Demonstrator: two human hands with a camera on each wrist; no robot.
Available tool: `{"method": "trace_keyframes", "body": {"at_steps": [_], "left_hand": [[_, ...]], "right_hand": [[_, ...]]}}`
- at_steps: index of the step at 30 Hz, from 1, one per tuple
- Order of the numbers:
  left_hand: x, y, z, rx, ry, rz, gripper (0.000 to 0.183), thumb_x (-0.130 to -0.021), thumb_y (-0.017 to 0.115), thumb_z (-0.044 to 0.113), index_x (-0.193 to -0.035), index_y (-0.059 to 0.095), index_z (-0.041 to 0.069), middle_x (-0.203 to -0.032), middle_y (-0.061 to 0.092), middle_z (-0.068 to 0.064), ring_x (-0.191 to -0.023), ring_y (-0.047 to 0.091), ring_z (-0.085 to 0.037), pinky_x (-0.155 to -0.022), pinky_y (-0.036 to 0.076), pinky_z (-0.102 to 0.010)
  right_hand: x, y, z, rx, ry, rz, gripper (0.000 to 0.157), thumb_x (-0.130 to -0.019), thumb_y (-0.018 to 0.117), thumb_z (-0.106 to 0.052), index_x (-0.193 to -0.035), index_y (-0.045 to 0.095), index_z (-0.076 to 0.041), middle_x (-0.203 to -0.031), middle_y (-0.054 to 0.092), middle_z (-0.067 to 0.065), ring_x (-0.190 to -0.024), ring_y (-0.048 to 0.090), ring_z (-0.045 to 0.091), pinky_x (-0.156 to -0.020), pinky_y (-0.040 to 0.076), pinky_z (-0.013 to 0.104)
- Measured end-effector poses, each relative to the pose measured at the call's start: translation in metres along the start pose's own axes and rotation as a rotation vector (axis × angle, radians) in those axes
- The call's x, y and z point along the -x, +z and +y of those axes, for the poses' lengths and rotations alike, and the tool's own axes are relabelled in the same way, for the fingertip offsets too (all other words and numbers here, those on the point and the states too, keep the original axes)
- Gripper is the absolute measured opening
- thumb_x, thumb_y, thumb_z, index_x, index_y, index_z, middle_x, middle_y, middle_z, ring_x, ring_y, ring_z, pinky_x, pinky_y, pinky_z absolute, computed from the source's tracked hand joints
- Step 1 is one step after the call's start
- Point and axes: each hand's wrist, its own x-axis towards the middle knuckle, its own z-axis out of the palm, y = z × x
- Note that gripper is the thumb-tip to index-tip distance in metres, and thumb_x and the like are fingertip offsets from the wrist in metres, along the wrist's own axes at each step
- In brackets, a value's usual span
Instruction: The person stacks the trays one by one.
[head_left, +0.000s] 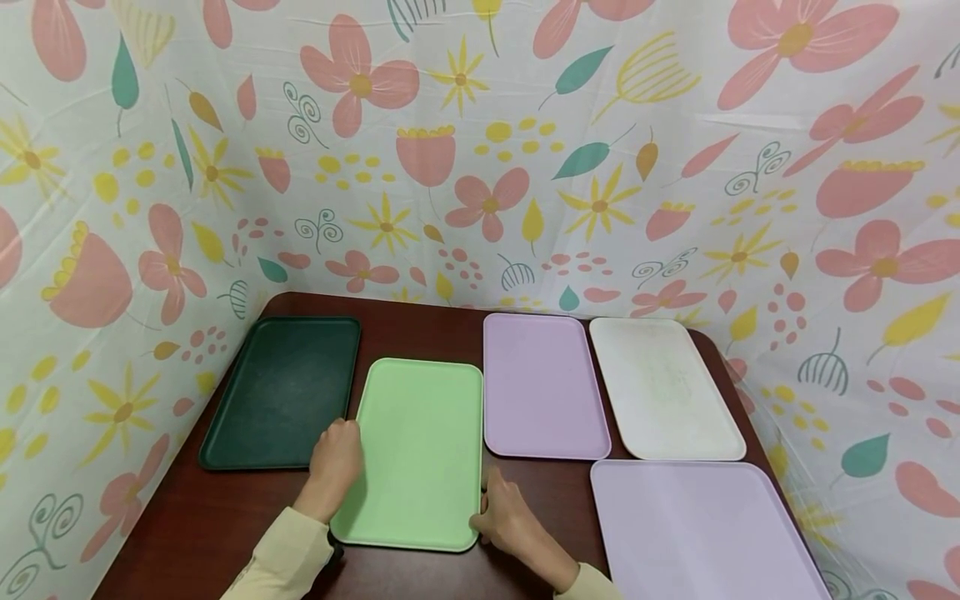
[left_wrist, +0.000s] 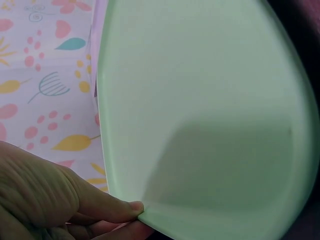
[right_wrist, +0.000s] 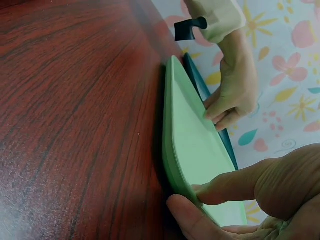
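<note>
A light green tray [head_left: 422, 450] lies lengthwise in the middle of the dark wooden table. My left hand [head_left: 337, 460] pinches its left long edge, with the thumb on the rim and fingers beneath, as the left wrist view shows. On the opposite long edge, nearer the front corner, my right hand [head_left: 507, 515] pinches the rim between thumb and fingers. In the right wrist view the green tray [right_wrist: 197, 150] sits close over the table; whether it touches the wood I cannot tell. A dark green tray [head_left: 288, 392] lies just left of my left hand.
Right of the green tray lies a lilac tray [head_left: 543, 387], then a white tray [head_left: 667, 387]. A second lilac tray [head_left: 697, 525] lies crosswise at the front right. Brown table [head_left: 540, 483] shows between them. Flower-printed cloth [head_left: 487, 150] hangs behind and at the sides.
</note>
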Motion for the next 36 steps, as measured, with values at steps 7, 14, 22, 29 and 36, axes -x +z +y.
{"method": "trace_keyframes", "body": {"at_steps": [7, 14, 22, 29, 36], "left_hand": [[0.0024, 0.0, -0.0006, 0.001, -0.008, -0.002, 0.013, -0.092, 0.056, -0.019, -0.088, 0.068, -0.015, -0.076, 0.057, -0.023, -0.069, 0.065, -0.046, -0.056, 0.057, -0.051], [0.0048, -0.0016, 0.0003, -0.011, 0.011, -0.004, 0.014, -0.092, 0.056, -0.02, -0.087, 0.068, -0.016, -0.074, 0.057, -0.023, -0.066, 0.065, -0.043, -0.055, 0.057, -0.049], [0.0064, -0.0016, 0.0009, -0.007, 0.013, -0.002, 0.012, -0.092, 0.057, -0.02, -0.088, 0.068, -0.017, -0.075, 0.057, -0.024, -0.066, 0.065, -0.043, -0.055, 0.057, -0.048], [0.0073, -0.0024, 0.0012, -0.007, 0.017, 0.007, 0.013, -0.092, 0.056, -0.02, -0.087, 0.068, -0.017, -0.075, 0.057, -0.024, -0.066, 0.065, -0.044, -0.054, 0.057, -0.049], [0.0079, -0.0018, 0.0009, -0.005, 0.017, 0.013, 0.013, -0.091, 0.056, -0.021, -0.087, 0.068, -0.017, -0.074, 0.057, -0.024, -0.065, 0.065, -0.044, -0.054, 0.057, -0.049]], "right_hand": [[0.001, 0.0002, -0.001, -0.013, 0.013, -0.011, 0.038, -0.07, 0.064, 0.016, -0.105, 0.05, 0.008, -0.067, 0.052, 0.005, -0.043, 0.056, 0.012, -0.041, 0.048, 0.024], [0.0037, -0.001, -0.0027, -0.017, 0.0, -0.014, 0.039, -0.072, 0.067, 0.017, -0.107, 0.051, 0.01, -0.066, 0.053, 0.003, -0.042, 0.055, 0.011, -0.041, 0.046, 0.024], [0.005, -0.0011, -0.002, -0.017, 0.001, -0.011, 0.04, -0.072, 0.069, 0.017, -0.106, 0.051, 0.009, -0.066, 0.053, 0.002, -0.043, 0.054, 0.012, -0.042, 0.045, 0.023], [0.0048, -0.0009, -0.0011, -0.028, 0.01, -0.023, 0.04, -0.073, 0.07, 0.017, -0.107, 0.051, 0.009, -0.066, 0.053, 0.003, -0.044, 0.054, 0.013, -0.042, 0.045, 0.023], [0.0047, -0.0016, -0.0013, -0.031, 0.028, -0.034, 0.04, -0.075, 0.07, 0.016, -0.109, 0.05, 0.01, -0.067, 0.054, 0.004, -0.044, 0.055, 0.014, -0.043, 0.045, 0.023]]}}
